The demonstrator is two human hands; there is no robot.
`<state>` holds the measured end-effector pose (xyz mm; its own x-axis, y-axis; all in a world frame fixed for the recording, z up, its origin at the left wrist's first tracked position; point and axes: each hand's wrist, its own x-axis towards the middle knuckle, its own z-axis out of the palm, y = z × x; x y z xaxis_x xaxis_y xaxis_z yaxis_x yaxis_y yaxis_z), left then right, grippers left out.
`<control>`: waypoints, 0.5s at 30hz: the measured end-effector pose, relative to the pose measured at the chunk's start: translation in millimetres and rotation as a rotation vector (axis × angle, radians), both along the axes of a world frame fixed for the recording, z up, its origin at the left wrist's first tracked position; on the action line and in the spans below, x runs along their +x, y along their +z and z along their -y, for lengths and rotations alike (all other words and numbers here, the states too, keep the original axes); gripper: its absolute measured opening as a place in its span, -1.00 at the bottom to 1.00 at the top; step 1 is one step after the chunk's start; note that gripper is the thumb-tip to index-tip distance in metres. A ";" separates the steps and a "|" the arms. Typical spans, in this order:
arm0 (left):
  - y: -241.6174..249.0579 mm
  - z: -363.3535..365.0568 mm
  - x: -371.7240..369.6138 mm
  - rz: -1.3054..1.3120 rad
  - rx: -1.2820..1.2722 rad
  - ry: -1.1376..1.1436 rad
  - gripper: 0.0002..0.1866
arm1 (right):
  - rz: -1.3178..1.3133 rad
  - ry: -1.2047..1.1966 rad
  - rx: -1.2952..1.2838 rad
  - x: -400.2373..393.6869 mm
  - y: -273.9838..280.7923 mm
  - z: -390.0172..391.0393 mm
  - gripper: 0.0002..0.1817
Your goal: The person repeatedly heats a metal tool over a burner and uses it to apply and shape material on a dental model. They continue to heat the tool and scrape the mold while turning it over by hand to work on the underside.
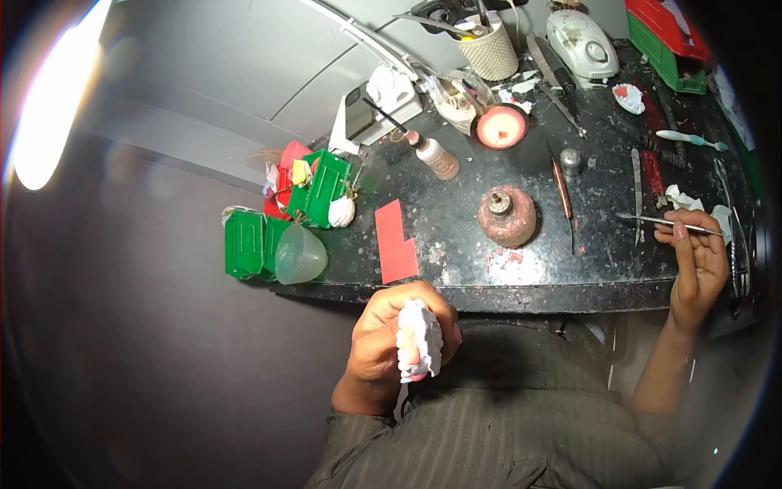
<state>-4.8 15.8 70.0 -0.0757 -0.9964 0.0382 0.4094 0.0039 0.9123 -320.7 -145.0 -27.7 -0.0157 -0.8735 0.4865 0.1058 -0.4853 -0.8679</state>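
My left hand (375,338) is closed around a white plaster dental model (421,338) with pink wax along its teeth, held in front of the bench's near edge. At the bench's right side, my right hand (694,265) pinches a thin metal dental carver (652,219), its tip pointing left. A red wax sheet (395,244) with a notched corner lies beyond my left hand. Between the hands stands a round, wax-smeared spirit burner (507,218); no flame shows. A wax knife (562,191) with a brown handle lies to its right.
On the dark bench (464,269) are a pan of pink wax (500,129), a dropper bottle (436,157), a toothbrush (691,140) and another dental model (628,99). Green boxes (244,243) and a translucent cup (300,254) stand at the left edge. A tool holder (491,53) is behind.
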 end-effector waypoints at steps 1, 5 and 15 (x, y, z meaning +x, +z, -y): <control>-0.4 0.1 0.2 0.008 0.002 -0.004 -0.53 | 0.001 -0.004 0.003 -0.1 -0.2 -0.1 -0.84; -2.5 0.3 -0.4 -0.025 0.009 -0.009 -0.53 | 0.006 -0.001 0.001 -0.4 -0.4 -0.2 -0.84; -5.3 2.0 -1.9 -0.033 0.000 0.009 -0.59 | -0.001 0.009 -0.014 -1.3 -1.6 0.4 -0.83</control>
